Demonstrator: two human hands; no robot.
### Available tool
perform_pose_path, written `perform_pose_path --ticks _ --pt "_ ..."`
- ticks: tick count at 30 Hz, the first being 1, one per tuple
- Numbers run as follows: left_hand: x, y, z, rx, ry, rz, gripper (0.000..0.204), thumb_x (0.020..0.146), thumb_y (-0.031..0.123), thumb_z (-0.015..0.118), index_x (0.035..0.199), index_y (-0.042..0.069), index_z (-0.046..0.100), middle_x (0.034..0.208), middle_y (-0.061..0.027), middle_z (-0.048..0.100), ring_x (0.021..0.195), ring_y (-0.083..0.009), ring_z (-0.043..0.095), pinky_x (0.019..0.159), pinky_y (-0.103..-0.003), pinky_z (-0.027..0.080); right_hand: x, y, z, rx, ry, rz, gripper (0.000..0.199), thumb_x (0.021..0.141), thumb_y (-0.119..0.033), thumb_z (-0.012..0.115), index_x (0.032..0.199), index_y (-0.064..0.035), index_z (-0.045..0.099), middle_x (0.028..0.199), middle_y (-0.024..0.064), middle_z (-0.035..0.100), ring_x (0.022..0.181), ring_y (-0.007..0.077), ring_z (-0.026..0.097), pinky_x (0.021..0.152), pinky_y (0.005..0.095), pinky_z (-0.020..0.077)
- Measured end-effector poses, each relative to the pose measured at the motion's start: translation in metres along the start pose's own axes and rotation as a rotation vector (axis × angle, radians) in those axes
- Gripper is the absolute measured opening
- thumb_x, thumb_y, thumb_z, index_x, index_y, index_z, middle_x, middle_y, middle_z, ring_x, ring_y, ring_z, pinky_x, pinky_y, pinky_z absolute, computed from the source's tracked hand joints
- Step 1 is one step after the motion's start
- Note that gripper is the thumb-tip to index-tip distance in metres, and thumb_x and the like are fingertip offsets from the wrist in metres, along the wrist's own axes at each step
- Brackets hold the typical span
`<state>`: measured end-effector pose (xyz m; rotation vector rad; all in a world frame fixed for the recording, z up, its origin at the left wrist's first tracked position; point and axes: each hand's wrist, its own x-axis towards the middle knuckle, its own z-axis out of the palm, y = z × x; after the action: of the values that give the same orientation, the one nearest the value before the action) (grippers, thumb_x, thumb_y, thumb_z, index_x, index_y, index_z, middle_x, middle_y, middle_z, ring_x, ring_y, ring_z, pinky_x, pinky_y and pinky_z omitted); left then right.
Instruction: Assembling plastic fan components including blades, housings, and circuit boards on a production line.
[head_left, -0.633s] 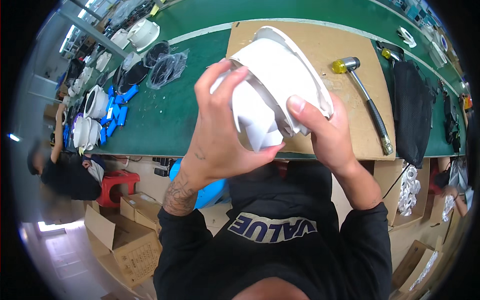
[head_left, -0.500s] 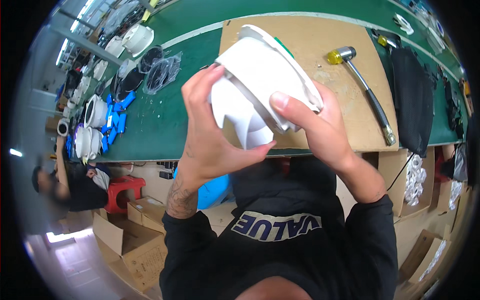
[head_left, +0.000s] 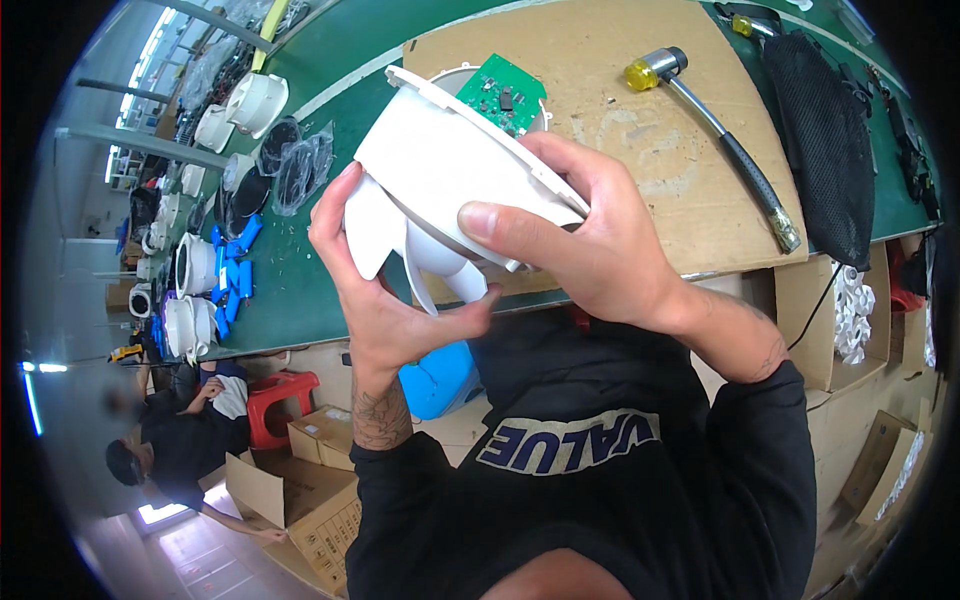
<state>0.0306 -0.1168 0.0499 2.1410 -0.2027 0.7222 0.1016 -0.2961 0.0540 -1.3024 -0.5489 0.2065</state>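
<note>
As L hand (head_left: pixel 385 322) spans hsg (head_left: pixel 430 155) wide, R hand (head_left: pixel 608 255) clamps it.

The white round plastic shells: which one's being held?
The white plastic shell in the middle, with a green circuit board showing past its rim. The left hand and right hand grip it; the other white shells sit at the left.

"Any lettering?"
"Bold dark capitals (head_left: pixel 570 445), upside down, on a pale band across the black shirt (head_left: pixel 620 515)."
"Elsewhere?"
"Dark print on the cardboard box (head_left: pixel 325 545), too small to read."
</note>
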Motion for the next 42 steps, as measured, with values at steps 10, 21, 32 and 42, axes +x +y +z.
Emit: perform_pose_path --ticks 10,21,32,42 --pt "0.018 -0.028 -0.021 -0.258 -0.009 0.031 0.122 0.061 0.053 0.088 0.150 0.003 0.020 0.147 -0.0194 0.031 0.139 -0.0323 0.032 0.108 -0.047 0.035 0.019 -0.014 -0.033 0.240 0.075 0.157 0.047 0.088 -0.029 0.065 0.121 0.0027 0.058 0.102 0.0080 0.064 0.092 0.0134 0.060 0.081 0.0261 0.0455" --pt "0.004 -0.064 0.012 -0.729 -0.057 -0.461 0.085 0.084 0.026 0.074 0.150 0.006 0.025 0.145 -0.0231 0.035 0.136 -0.0311 0.036 0.105 -0.040 0.039 0.031 -0.015 -0.064 0.563 -0.064 0.161 0.049 0.096 -0.026 0.049 0.134 0.0044 0.046 0.119 0.0184 0.063 0.105 0.0275 0.066 0.092 0.0418 0.0554" --pt "0.026 -0.053 0.020 -0.710 -0.003 -0.532 0.061 0.085 0.008 0.061 0.142 0.005 0.041 0.130 -0.0110 0.052 0.106 -0.0165 0.058 0.089 -0.032 0.048 0.036 -0.021 -0.097 0.356 -0.011 0.201 0.055 0.088 -0.025 0.055 0.132 0.0072 0.048 0.119 0.0202 0.063 0.104 0.0288 0.066 0.094 0.0411 0.0536" --pt "0.069 -0.065 -0.010 -0.794 -0.433 -0.710 0.044 0.091 0.023 0.048 0.125 -0.002 0.060 0.099 -0.0074 0.065 0.083 -0.0168 0.061 0.085 -0.030 0.052 0.065 -0.063 -0.072 -0.707 -0.625 -0.379 0.059 0.062 -0.028 0.080 0.107 0.0046 0.061 0.098 0.0142 0.061 0.087 0.0226 0.061 0.077 0.0309 0.0458"
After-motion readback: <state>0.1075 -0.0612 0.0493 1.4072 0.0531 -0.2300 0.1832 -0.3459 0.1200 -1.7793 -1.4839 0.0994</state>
